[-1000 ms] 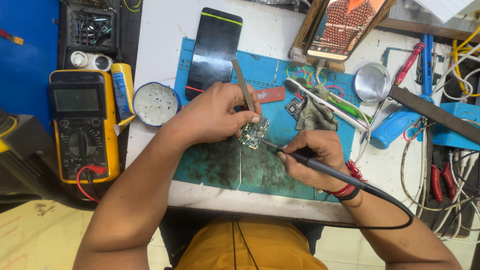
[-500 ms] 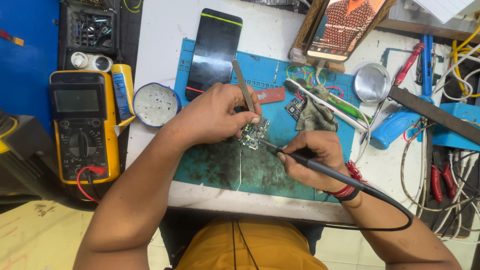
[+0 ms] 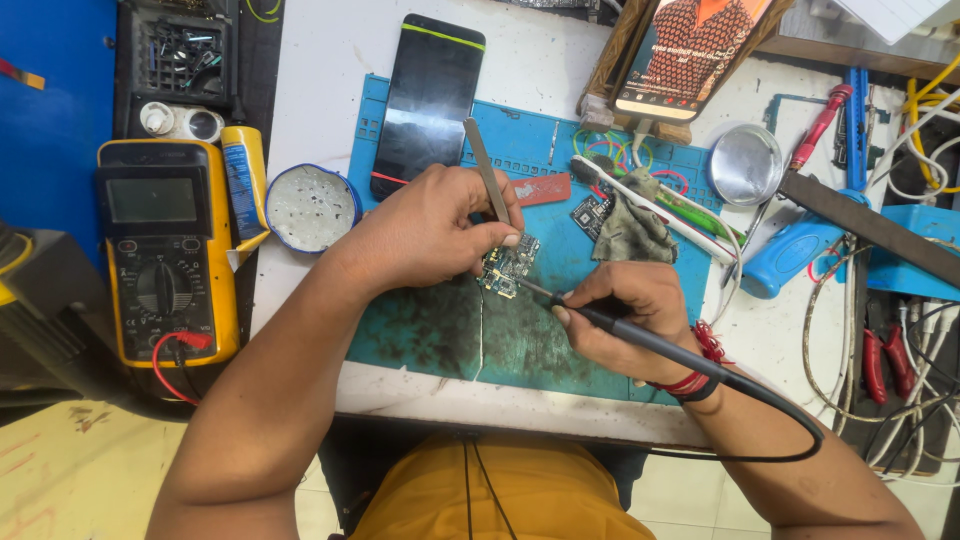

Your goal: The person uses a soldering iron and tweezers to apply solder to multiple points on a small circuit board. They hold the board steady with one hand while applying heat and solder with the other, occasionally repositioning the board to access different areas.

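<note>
Bright even light, sharp, slight edge distortion.

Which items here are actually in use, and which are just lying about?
In use: small green circuit board; metal tweezers in left hand; black corded soldering iron in right hand.
Lying about: yellow multimeter; black smartphone; round metal tin.

board (image 3: 508, 266): partly under left hand (image 3: 430, 232)
tweezer tips: hidden by fingers
board parts: too small to tell
</note>
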Motion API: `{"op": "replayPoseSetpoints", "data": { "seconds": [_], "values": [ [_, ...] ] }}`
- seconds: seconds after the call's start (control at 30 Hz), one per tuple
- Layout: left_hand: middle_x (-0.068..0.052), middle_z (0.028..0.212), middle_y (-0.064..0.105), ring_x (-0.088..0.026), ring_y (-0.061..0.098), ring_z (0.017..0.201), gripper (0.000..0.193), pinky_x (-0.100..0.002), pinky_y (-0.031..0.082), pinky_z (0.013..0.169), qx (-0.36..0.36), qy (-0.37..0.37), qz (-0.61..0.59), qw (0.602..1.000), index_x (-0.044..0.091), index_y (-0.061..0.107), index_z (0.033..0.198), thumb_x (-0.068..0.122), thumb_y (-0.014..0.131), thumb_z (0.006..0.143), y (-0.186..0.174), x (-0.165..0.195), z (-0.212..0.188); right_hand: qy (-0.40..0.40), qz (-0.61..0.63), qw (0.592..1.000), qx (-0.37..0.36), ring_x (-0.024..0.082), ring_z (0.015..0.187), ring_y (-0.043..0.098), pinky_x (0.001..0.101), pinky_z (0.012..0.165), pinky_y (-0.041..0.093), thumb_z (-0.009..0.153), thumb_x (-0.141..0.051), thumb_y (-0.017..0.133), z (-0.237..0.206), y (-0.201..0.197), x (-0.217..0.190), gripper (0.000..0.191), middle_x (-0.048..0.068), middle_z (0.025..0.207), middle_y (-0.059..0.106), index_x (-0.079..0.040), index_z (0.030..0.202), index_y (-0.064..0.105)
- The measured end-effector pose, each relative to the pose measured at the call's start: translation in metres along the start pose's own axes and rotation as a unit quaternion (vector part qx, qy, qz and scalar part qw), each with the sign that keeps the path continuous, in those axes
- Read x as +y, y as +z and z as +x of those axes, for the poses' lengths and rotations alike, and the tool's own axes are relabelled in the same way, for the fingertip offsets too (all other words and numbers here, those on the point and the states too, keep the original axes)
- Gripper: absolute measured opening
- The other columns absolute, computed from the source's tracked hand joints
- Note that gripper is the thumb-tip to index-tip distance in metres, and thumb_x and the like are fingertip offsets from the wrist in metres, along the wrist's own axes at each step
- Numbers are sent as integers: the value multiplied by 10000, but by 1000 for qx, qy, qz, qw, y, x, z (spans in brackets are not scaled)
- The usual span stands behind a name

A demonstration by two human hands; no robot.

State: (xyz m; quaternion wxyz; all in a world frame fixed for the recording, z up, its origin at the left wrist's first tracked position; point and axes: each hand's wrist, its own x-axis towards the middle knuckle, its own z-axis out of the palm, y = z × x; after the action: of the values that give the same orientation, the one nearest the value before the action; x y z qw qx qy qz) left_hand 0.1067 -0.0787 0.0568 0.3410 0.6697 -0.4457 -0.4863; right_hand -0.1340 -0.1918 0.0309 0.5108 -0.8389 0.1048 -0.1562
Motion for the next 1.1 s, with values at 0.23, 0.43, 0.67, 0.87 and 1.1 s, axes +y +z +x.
{"op": "replayPoseSetpoints", "data": {
  "seconds": [0.23, 0.43, 0.67, 0.87, 1.1],
  "values": [
    [-73, 765, 775, -138, 738, 558, 168, -311, 579, 569, -2, -6, 2, 1000, 48, 729, 992, 169, 692, 882, -1, 1, 0, -7, -4, 1000, -3, 75, 543, 604, 237, 498, 427, 802, -16, 787, 1, 0, 0, 127, 25, 688, 659, -33, 857, 674],
    [-76, 767, 776, -143, 738, 561, 173, -317, 582, 571, -2, -3, -1, 1000, 43, 726, 994, 170, 692, 881, 0, 1, 0, -2, 7, 1000, -1, 76, 536, 608, 240, 492, 430, 811, -14, 776, 1, 0, 0, 118, 19, 687, 659, -34, 862, 671],
    [-74, 761, 773, -141, 737, 559, 172, -318, 578, 567, 0, -11, 7, 1000, 52, 727, 996, 176, 690, 883, 0, 2, 0, -33, -2, 999, 14, 97, 516, 571, 258, 493, 404, 786, -12, 759, -1, -4, 4, 137, 22, 666, 627, -39, 812, 627],
    [-66, 768, 772, -135, 733, 559, 166, -315, 578, 566, 3, -10, 10, 1000, 51, 723, 992, 174, 691, 885, 0, 4, -1, -22, -18, 999, 43, 112, 509, 559, 269, 496, 395, 783, -11, 722, -3, -6, 2, 116, 32, 649, 617, -36, 780, 609],
    [-73, 767, 764, -126, 722, 554, 163, -310, 572, 555, 16, 6, 7, 1000, 37, 710, 994, 162, 688, 893, 2, 0, -1, -10, -41, 999, 3, 115, 520, 574, 268, 501, 413, 724, -22, 692, -7, -16, -4, 112, 36, 630, 611, -54, 708, 585]
  ]
}}
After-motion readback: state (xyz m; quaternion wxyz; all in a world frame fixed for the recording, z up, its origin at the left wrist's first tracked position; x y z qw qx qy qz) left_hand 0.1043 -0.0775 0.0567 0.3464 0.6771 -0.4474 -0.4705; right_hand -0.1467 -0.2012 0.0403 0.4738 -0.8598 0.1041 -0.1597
